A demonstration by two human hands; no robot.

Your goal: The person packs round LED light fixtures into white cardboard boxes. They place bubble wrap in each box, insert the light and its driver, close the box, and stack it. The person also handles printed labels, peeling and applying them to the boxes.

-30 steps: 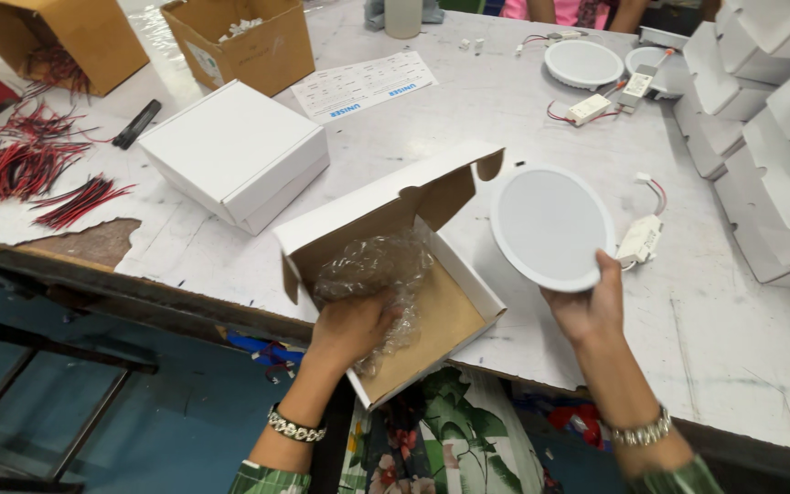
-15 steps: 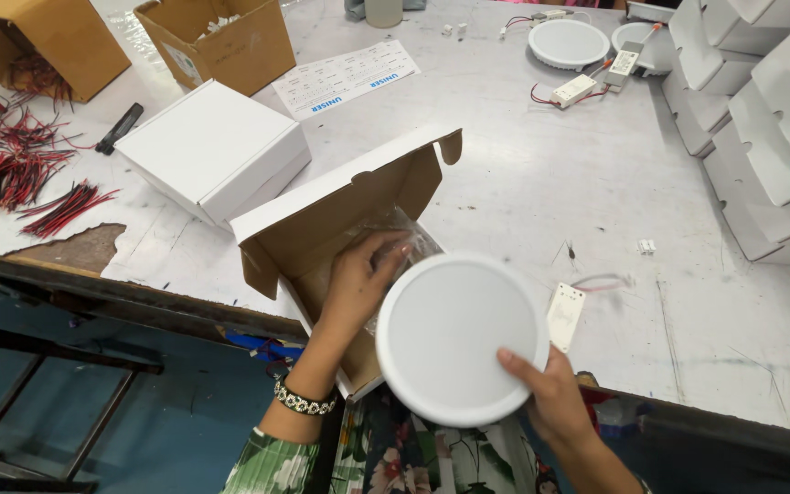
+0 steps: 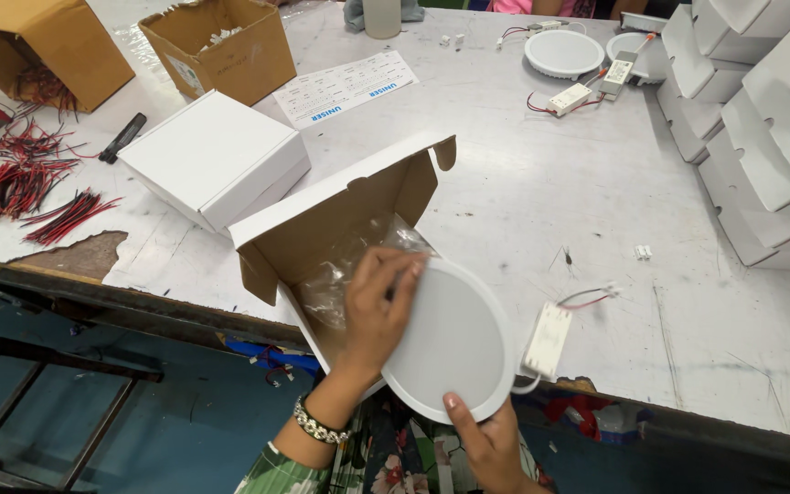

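Holding the round white light panel point(image 3: 450, 343) tilted over the open cardboard box point(image 3: 340, 229) at table's 6 o'clock edge, my right hand point(image 3: 486, 444) pinches its lower rim for support while my left hand point(image 3: 377, 306) lies open-fingered on its face, steadying it above the plastic wrap point(image 3: 349, 265), driver point(image 3: 548, 340) dangling at 3 o'clock.

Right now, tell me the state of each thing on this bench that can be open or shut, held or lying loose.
Open carton: lid up, clear plastic bag inside.
Round panel light: held over the carton by both hands.
Left hand: fingers flat on the light's face.
Right hand: grips the light's lower rim.
Driver unit: loose on the table, wired to the light.
White box: shut.
Brown boxes: open.
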